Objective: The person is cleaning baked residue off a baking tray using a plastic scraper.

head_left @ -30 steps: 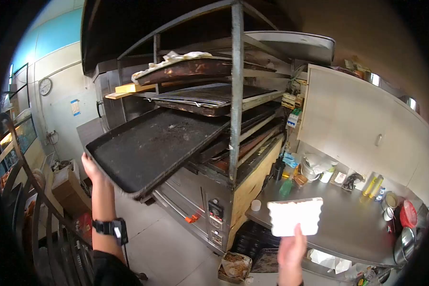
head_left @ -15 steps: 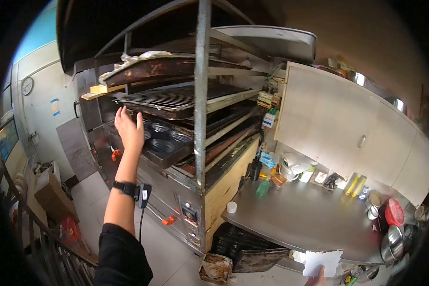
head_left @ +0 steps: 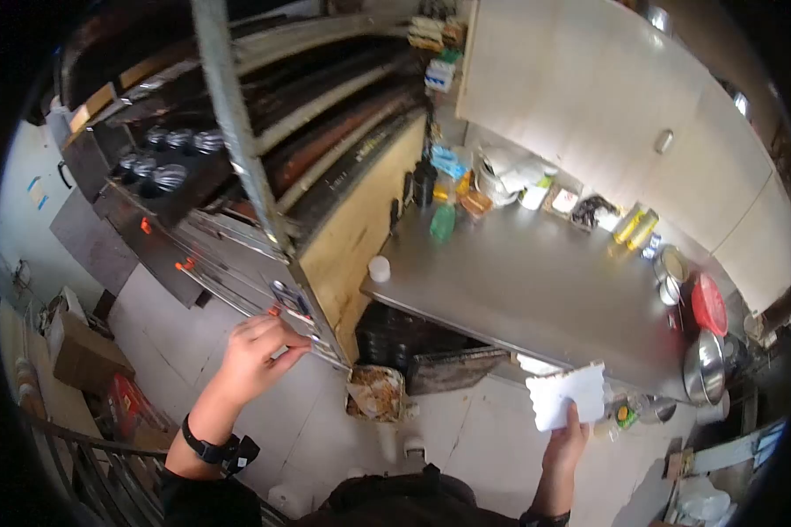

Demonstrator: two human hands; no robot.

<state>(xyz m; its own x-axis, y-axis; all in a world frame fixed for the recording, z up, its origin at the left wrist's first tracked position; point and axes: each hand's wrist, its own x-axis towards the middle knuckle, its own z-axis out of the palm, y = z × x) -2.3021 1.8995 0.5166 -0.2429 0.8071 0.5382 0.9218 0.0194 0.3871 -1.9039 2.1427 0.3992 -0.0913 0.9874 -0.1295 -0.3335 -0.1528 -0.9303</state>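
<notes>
Room: a working kitchen seen from above, pale tiled floor (head_left: 264,413), cream cabinet doors (head_left: 589,97) on the far wall.

Bench (head_left: 536,290): brushed steel, matte, its middle bare; jars, bottles and a green bottle (head_left: 442,222) crowd the back edge, and a small white cup (head_left: 379,268) stands near the front left corner. A red lid (head_left: 708,305) and steel bowls (head_left: 705,369) sit at the right end.

Rack (head_left: 237,132): grey metal upright with dark trays; a muffin tin (head_left: 163,162) juts from the left. Oven front (head_left: 237,263) below, steel, with orange knobs.

Floor: open between oven and cardboard boxes (head_left: 79,351); a crumb-filled tray (head_left: 374,393) lies by the bench foot.

Left hand (head_left: 255,347): fingers curled together at the oven's control panel (head_left: 292,303), touching it.

Right hand (head_left: 569,435): fingers clamped on the lower edge of a white scalloped card (head_left: 567,395), flat and stiff, held upright below the bench's front edge.
</notes>
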